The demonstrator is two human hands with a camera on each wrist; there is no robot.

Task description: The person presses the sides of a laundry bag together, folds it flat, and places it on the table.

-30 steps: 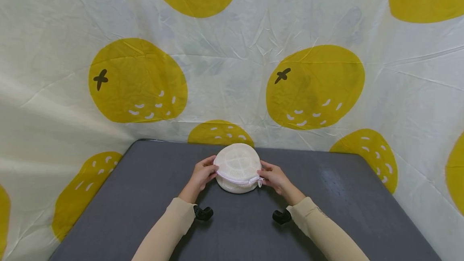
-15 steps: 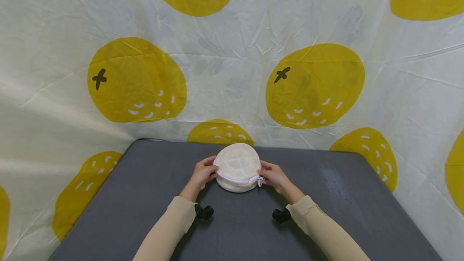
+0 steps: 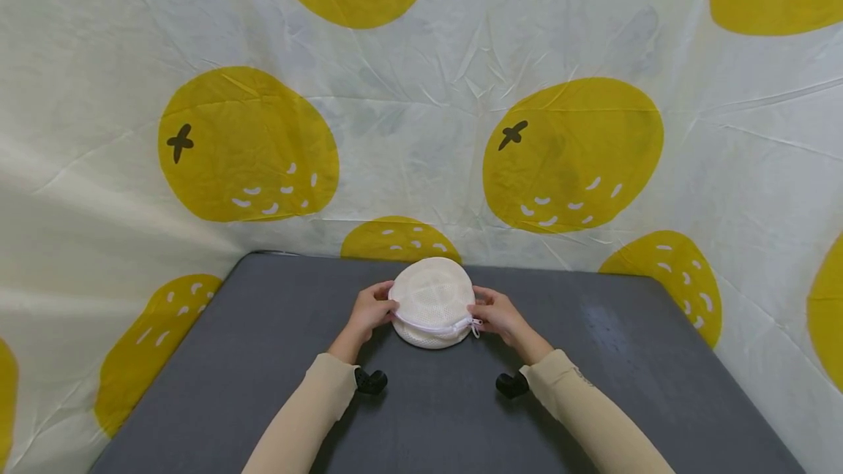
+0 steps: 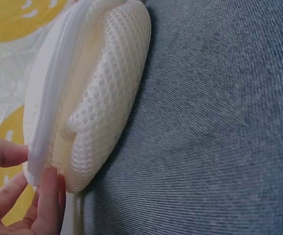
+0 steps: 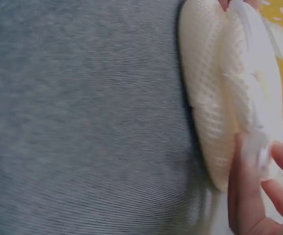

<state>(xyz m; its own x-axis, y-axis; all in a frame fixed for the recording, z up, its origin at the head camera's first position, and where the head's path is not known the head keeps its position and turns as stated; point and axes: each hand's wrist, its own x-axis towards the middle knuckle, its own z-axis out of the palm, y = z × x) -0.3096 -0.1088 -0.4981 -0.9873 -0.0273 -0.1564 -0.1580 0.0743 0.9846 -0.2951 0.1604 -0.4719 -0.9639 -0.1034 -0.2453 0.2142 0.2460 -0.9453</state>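
A round cream mesh laundry bag (image 3: 432,291) with a white zipper (image 3: 437,329) along its front rests at the far middle of the table, its upper part tilted up towards me. My left hand (image 3: 371,311) pinches its left edge between thumb and fingers. On the opposite edge my right hand (image 3: 502,317) pinches the rim beside the zipper pull (image 3: 476,326). The left wrist view shows the thumb on the zipper band and the fingers (image 4: 48,200) against the mesh side (image 4: 114,83). In the right wrist view, the fingers partly hide the zipper end. The bag's inside is hidden.
A dark grey cloth-like surface covers the table (image 3: 428,415). Behind it hangs a white curtain (image 3: 408,152) with large yellow fruit prints, close to the table's back edge. Black wrist devices (image 3: 372,382) sit at both sleeve cuffs.
The bag's upper edge has risen very slightly, and the zipper pull has shifted a little to the right. Both hands keep their hold in nearly the same place.
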